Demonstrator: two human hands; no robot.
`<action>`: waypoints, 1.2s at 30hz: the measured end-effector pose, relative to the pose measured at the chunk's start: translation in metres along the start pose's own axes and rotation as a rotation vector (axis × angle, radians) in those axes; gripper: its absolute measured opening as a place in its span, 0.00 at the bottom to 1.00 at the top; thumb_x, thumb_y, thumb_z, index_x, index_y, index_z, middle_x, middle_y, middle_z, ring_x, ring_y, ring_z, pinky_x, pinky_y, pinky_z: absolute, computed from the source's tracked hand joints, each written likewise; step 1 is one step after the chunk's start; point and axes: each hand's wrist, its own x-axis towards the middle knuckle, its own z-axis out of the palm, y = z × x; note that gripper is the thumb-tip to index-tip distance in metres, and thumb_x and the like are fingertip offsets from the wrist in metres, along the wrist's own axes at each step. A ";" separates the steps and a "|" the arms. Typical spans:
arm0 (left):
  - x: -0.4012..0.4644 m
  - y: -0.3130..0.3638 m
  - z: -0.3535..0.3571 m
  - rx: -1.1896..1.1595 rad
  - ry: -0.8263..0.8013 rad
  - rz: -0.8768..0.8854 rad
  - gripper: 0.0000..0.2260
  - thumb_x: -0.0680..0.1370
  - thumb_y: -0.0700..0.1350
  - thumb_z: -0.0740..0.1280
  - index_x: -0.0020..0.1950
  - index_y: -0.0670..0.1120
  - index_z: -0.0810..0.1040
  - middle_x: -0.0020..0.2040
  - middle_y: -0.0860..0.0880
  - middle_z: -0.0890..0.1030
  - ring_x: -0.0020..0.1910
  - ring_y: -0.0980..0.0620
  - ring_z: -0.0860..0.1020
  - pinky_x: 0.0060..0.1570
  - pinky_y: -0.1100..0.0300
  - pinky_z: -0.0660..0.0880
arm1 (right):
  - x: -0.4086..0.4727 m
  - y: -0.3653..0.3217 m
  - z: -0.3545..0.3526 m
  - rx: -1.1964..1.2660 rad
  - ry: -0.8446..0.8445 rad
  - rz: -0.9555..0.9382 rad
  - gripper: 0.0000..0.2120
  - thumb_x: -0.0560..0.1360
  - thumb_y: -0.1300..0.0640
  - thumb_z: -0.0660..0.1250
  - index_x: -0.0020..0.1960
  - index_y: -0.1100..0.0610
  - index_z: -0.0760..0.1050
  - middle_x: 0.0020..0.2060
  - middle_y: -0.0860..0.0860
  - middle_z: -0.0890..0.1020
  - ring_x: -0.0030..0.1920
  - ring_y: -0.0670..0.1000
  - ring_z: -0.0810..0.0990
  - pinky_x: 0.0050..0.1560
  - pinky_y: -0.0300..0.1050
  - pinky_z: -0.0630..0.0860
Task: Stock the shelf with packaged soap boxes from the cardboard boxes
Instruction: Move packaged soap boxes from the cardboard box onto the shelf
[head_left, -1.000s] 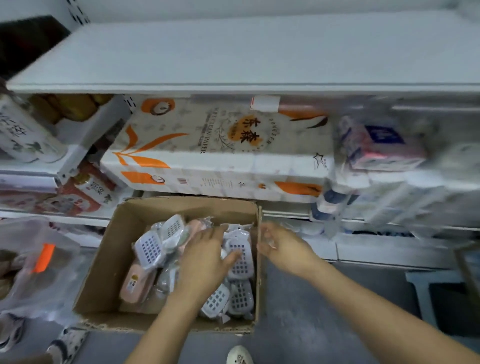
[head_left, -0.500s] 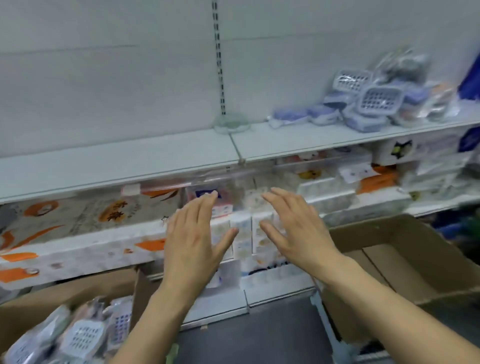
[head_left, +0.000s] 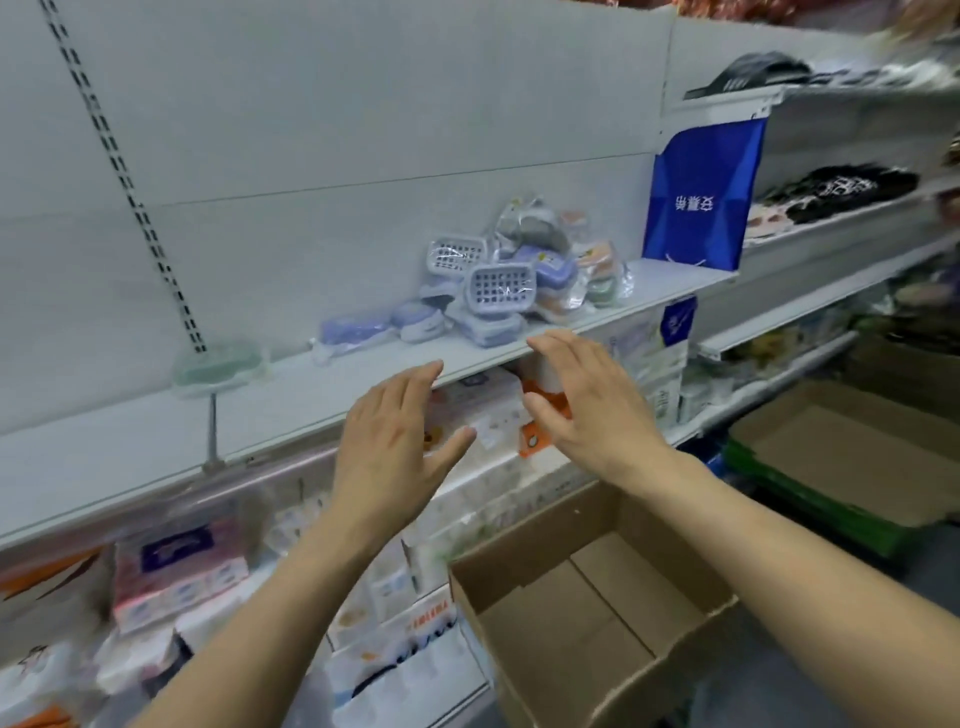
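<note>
A heap of plastic-wrapped soap boxes (head_left: 511, 283), white, lilac and peach, lies on the white shelf (head_left: 337, 382) toward its right end. One pale green soap box (head_left: 215, 364) sits apart at the left by the slotted upright. My left hand (head_left: 397, 441) and my right hand (head_left: 582, 402) are raised side by side just below and in front of the shelf edge, palms facing each other, fingers straight, holding nothing. An open cardboard box (head_left: 592, 618) stands below my right forearm with its bottom bare.
Tissue and paper packs (head_left: 176, 571) fill the lower shelf. A blue bag (head_left: 701, 197) hangs at the shelf's right end. A flattened cardboard tray on a green crate (head_left: 841, 457) lies at the right. Dark slippers (head_left: 841, 187) sit on the right-hand shelves.
My hands left the full cardboard box of soap boxes and rose empty toward the shelf. The view swung up and right, so the heap on the shelf is closer.
</note>
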 end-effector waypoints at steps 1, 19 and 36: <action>0.017 0.006 0.010 -0.009 0.005 0.000 0.32 0.75 0.64 0.59 0.74 0.48 0.66 0.67 0.47 0.75 0.64 0.46 0.73 0.64 0.49 0.68 | 0.010 0.016 -0.001 -0.002 0.007 0.009 0.26 0.78 0.46 0.61 0.74 0.52 0.62 0.72 0.51 0.67 0.71 0.54 0.64 0.67 0.56 0.67; 0.326 0.061 0.179 -0.196 -0.004 -0.057 0.33 0.77 0.59 0.66 0.78 0.50 0.59 0.73 0.51 0.66 0.71 0.51 0.65 0.68 0.58 0.62 | 0.236 0.312 0.005 0.037 -0.080 0.168 0.29 0.78 0.45 0.64 0.75 0.49 0.59 0.72 0.49 0.64 0.69 0.52 0.65 0.65 0.50 0.68; 0.498 0.056 0.276 -0.134 0.082 -0.537 0.45 0.64 0.59 0.79 0.75 0.57 0.60 0.70 0.48 0.67 0.67 0.48 0.70 0.66 0.55 0.67 | 0.521 0.465 0.099 0.139 -0.554 -0.119 0.50 0.64 0.35 0.74 0.77 0.41 0.52 0.76 0.52 0.54 0.75 0.59 0.56 0.74 0.58 0.58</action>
